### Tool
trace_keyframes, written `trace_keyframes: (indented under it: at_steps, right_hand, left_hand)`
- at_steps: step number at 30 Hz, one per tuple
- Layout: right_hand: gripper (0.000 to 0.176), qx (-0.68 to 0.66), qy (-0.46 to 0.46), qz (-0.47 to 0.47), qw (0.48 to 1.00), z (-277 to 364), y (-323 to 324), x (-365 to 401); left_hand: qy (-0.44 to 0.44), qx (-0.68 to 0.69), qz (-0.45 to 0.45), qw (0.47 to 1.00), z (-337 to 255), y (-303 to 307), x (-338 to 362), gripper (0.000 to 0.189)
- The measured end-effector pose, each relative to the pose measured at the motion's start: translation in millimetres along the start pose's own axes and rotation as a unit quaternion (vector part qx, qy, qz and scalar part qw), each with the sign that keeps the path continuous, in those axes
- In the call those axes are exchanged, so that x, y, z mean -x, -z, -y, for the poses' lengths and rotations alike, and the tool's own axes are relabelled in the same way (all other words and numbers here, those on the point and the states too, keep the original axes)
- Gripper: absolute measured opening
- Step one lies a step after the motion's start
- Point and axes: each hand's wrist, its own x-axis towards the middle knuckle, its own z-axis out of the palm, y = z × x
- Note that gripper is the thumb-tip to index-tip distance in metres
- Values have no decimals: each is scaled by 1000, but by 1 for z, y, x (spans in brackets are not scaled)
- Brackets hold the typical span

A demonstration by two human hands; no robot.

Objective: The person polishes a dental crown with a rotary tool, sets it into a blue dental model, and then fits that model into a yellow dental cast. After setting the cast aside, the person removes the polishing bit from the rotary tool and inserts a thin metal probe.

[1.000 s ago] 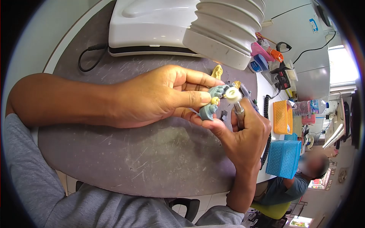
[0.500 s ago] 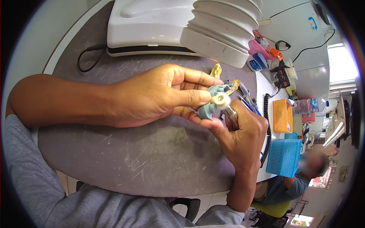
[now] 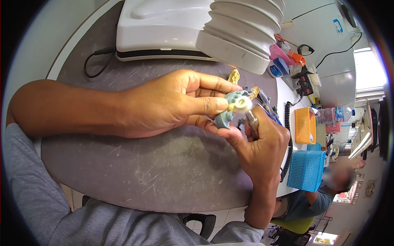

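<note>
Pinched between thumb and fingers of my left hand is a blue-grey dental model with tooth shapes along it. My right hand grips a metal rotary handpiece like a pen, its thumb tip close by the model's lower edge. At the tool's tip a pale round polishing wheel, blurred at its rim, overlaps the model's teeth. A small yellowish piece shows between my left thumb and the wheel. Just beyond my left fingers lies a yellow dental cast, and another yellow piece sits behind the model.
A white ribbed suction hose hangs over the grey scratched bench, beside a white machine. To the right are a blue basket, an orange basket, and a coiled black cord. Further back sits another person.
The wheel and handpiece have moved slightly to the right and up, uncovering more of the model and the small yellowish piece. Both hands keep their grips.
</note>
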Motion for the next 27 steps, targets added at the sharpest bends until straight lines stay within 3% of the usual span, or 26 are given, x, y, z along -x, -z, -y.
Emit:
trace_keyframes:
  at_steps: [19, 25, 27]
  right_hand:
    - [57, 13, 10, 10, 1000, -1, 1, 1]
    - [56, 3, -30, -12, 999, 2, 4, 0]
    - [56, 24, 6, 3, 1000, -1, 3, 1]
  left_hand:
    - [-12, -1, 3, 1000, 0, 0, 0, 53]
    - [-27, 1, 5, 1000, 0, -1, -1, 53]
    - [-25, 2, 11, 1000, -1, -1, -1, 54]
